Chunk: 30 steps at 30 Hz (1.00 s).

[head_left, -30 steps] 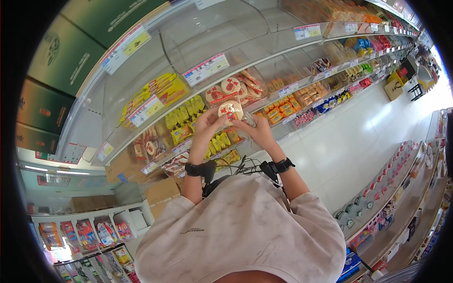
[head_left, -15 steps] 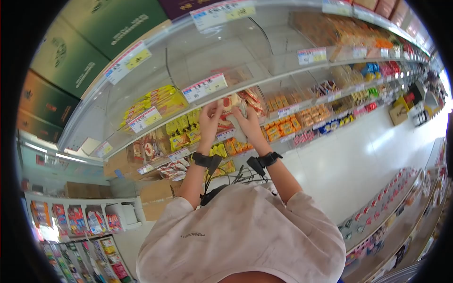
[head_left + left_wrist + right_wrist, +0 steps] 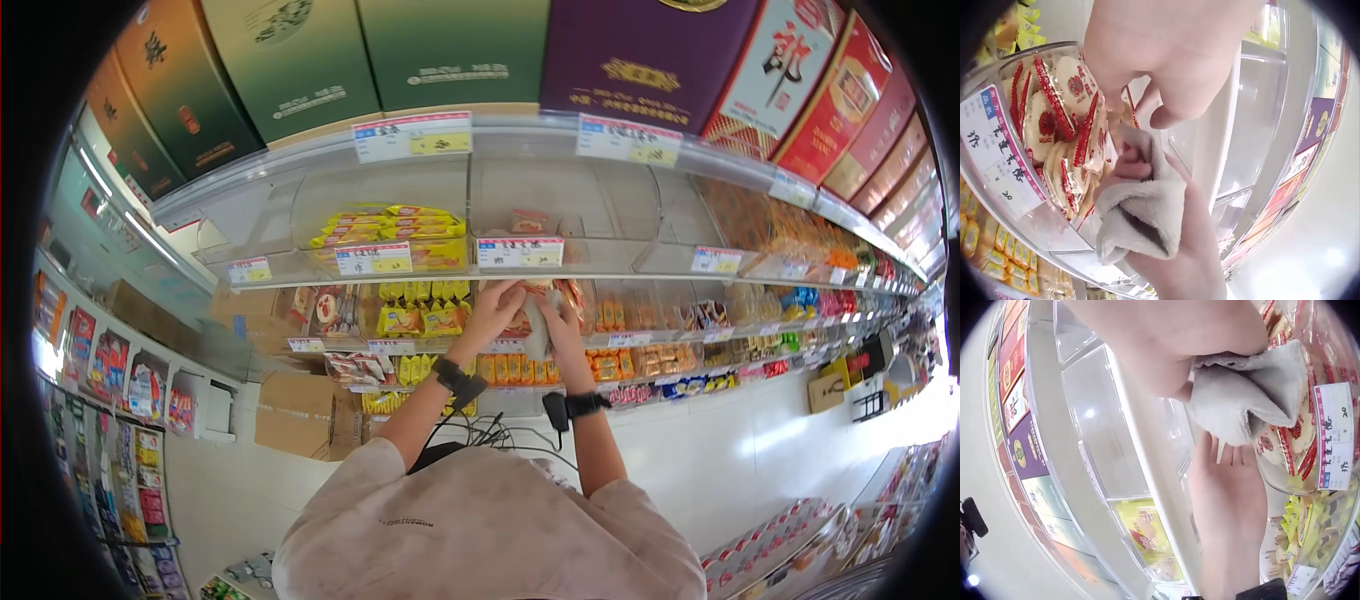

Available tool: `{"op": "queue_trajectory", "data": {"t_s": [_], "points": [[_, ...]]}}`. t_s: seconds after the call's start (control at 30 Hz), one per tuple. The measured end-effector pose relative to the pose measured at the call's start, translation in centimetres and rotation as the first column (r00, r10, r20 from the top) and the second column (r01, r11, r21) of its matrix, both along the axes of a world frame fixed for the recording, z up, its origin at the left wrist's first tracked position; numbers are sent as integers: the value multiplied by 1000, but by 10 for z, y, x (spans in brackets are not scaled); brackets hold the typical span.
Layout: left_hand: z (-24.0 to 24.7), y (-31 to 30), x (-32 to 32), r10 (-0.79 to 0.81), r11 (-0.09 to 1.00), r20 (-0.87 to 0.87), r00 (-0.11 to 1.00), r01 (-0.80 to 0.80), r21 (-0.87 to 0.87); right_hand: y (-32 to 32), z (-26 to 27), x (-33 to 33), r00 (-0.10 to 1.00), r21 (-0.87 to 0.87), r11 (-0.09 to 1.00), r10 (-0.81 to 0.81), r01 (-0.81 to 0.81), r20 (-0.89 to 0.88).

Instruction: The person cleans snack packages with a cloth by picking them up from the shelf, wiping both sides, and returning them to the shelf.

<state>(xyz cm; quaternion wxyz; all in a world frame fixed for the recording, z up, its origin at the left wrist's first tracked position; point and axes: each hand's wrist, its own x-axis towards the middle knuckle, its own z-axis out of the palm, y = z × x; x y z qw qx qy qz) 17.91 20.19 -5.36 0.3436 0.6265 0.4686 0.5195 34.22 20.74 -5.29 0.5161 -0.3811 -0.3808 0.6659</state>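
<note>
In the head view both hands reach into a clear bin of round crackers in red-and-clear wrappers. My right hand (image 3: 566,340) grips a folded grey cloth (image 3: 1141,219), its fingers curled around it. The cloth also shows large in the right wrist view, beside the cracker packets (image 3: 1291,444). My left hand (image 3: 495,315) is just left of it, thumb and fingers apart and fingertips at the edge of a cracker packet (image 3: 1124,115). From the right wrist view, the left palm faces the cloth with fairly straight fingers, their tips partly hidden behind it.
A price tag (image 3: 1000,150) fronts the cracker bin. Yellow snack packs (image 3: 425,318) fill the bin to its left. Above runs a shelf edge (image 3: 420,275), with tall gift boxes (image 3: 450,50) on top. Cardboard boxes (image 3: 293,412) stand low on the left.
A second ago both hands held a round cracker packet up in front of the shelf. They have since moved forward into the bin. The head view has turned to face the shelf squarely.
</note>
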Motion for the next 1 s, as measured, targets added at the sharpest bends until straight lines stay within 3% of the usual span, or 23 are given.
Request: {"op": "queue_trajectory", "data": {"t_s": [0.07, 0.1, 0.2, 0.23, 0.33, 0.37, 0.43, 0.5, 0.6, 0.73, 0.77, 0.83, 0.9, 1.0], "points": [[0, -5, -1, -20, 999, -152, 988, 24, 26, -8, -6, 3, 987, 121, 980, -161, 157, 26], [9, -8, 1, 77, 956, -381, 921, 40, 291, -9, -8, 2, 986, 138, 978, -163, 158, 21], [4, -10, 4, -56, 995, -214, 975, 71, 64, -4, -12, -11, 984, 184, 967, -180, 178, -9], [9, -15, 2, 1, 999, -242, 970, 13, 52, -3, -8, -11, 984, 163, 972, -176, 172, 13], [2, -23, -20, 127, 980, -124, 984, -104, 172, 4, -25, -12, 907, 55, 905, -421, 422, -28], [4, -31, -32, 46, 987, 93, 995, -31, -157, 4, -25, -10, 888, 87, 883, -460, 461, -32], [11, -44, -64, -42, 967, 277, 960, 108, -231, -13, -15, -9, 854, 133, 844, -519, 519, -39], [21, -64, -103, -65, 950, 411, 909, 183, -253, -38, -4, -13, 877, 25, 883, -462, 469, -133], [6, -74, -174, 41, 963, 480, 876, 93, -252, -50, -15, -25, 922, -62, 938, -348, 342, -169], [2, -85, -261, 357, 924, 418, 836, -249, -290, -64, -12, -103, 986, -85, 992, -109, 98, -128], [2, -89, -281, 403, 904, 388, 829, -296, -307, -71, -10, -137, 977, -110, 974, -207, 200, -59], [-35, -77, -325, 461, 887, 426, 778, -401, -228, -88, 6, -191, 996, -46, 998, 38, -34, 82], [-47, -78, -351, 576, 817, 353, 737, -509, -272, -100, 19, -240, 934, -88, 975, 219, -202, 282], [-73, -79, -383, 564, 803, 72, 822, -527, -279, -95, -11, -316, 812, -43, 984, 167, -173, 560]]}}
